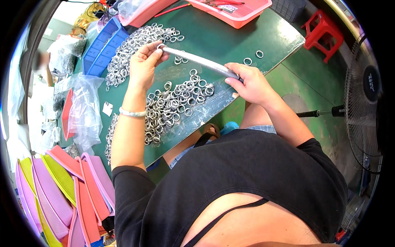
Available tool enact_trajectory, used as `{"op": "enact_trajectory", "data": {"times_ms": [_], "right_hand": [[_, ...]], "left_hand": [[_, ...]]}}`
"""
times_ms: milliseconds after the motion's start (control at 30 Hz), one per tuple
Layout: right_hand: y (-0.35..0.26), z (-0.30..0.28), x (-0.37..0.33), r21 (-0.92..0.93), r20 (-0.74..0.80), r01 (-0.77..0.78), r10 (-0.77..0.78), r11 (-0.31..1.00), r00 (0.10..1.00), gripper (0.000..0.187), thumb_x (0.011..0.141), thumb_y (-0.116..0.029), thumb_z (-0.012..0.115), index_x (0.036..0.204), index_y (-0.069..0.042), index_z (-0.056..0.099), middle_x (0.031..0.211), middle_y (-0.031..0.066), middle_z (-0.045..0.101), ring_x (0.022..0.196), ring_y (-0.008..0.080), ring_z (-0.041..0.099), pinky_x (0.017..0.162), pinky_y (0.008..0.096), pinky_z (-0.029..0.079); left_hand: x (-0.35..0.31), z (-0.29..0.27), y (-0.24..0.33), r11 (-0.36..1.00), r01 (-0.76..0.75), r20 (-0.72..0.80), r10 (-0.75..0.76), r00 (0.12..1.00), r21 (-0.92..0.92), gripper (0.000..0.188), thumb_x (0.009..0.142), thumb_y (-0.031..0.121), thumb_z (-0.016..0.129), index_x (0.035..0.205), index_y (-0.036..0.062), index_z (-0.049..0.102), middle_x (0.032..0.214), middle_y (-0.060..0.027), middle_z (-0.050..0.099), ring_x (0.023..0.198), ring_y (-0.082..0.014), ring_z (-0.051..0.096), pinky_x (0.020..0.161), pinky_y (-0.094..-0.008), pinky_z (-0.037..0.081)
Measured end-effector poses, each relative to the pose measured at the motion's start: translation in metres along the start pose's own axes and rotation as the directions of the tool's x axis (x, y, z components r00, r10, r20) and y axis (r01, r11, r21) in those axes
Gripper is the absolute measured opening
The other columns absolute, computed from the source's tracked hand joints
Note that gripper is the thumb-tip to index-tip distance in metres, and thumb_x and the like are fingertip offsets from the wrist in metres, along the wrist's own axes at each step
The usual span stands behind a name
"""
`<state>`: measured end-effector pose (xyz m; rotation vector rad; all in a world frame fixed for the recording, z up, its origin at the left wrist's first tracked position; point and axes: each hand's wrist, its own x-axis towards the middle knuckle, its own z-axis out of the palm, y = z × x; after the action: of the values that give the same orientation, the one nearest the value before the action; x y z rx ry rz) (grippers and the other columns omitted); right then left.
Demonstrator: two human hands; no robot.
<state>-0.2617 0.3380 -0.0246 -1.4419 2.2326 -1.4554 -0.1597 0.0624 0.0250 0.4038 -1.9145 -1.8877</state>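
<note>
My right hand (250, 82) is wrapped around the thick end of a tapered metal ring mandrel (199, 61), which slants up and left over the table. At its thin end, my left hand (145, 61) pinches a small silver ring (161, 46) between thumb and fingers. Whether the mandrel's tip passes through that ring is hard to make out. A heap of silver rings (175, 103) lies below my hands near the table's edge, beside my left forearm. Beyond my left hand spreads another large heap of rings (127, 49). Two loose rings (247, 61) rest to the right, past the mandrel.
The green table (230, 41) carries a blue bin (105, 47) at far left and a pink basket (234, 16) at the back. Stacked colourful baskets (66, 189) fill the lower left. A red stool (323, 35) and a standing fan (366, 86) are on the right.
</note>
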Motion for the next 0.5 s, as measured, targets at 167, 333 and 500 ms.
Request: {"op": "enact_trajectory", "data": {"times_ms": [167, 333, 500], "right_hand": [[-0.002, -0.001, 0.002, -0.026, 0.046, -0.019, 0.021, 0.999, 0.999, 0.032, 0.078, -0.006, 0.064, 0.108, 0.000, 0.058, 0.087, 0.0156, 0.063, 0.073, 0.0238, 0.063, 0.065, 0.0314, 0.049], [-0.004, -0.001, 0.000, -0.015, 0.042, -0.009, 0.010, 1.000, 0.999, 0.033, 0.077, -0.006, 0.065, 0.108, 0.000, 0.058, 0.088, 0.0150, 0.063, 0.073, 0.0234, 0.063, 0.065, 0.0309, 0.049], [-0.007, -0.002, 0.001, -0.010, 0.054, -0.008, 0.008, 1.000, 0.999, 0.033, 0.077, -0.004, 0.065, 0.109, -0.001, 0.058, 0.087, 0.0141, 0.063, 0.073, 0.0224, 0.062, 0.065, 0.0307, 0.048]], "left_hand": [[-0.007, -0.004, 0.005, 0.989, -0.043, 0.092, 0.030, 0.995, 0.141, 0.029, 0.085, -0.002, 0.058, 0.114, -0.0016, 0.058, 0.103, -0.0100, 0.063, 0.089, -0.0161, 0.062, 0.084, -0.0278, 0.052], [-0.007, -0.009, 0.006, 0.988, -0.033, 0.135, 0.012, 0.991, 0.152, 0.031, 0.083, 0.000, 0.062, 0.114, -0.0009, 0.059, 0.091, -0.0058, 0.064, 0.077, -0.0111, 0.060, 0.069, -0.0229, 0.050], [-0.009, -0.013, 0.010, 0.967, -0.003, 0.191, -0.047, 0.980, 0.256, 0.034, 0.083, 0.003, 0.064, 0.116, 0.0002, 0.058, 0.088, -0.0037, 0.062, 0.074, -0.0095, 0.058, 0.064, -0.0216, 0.047]]}}
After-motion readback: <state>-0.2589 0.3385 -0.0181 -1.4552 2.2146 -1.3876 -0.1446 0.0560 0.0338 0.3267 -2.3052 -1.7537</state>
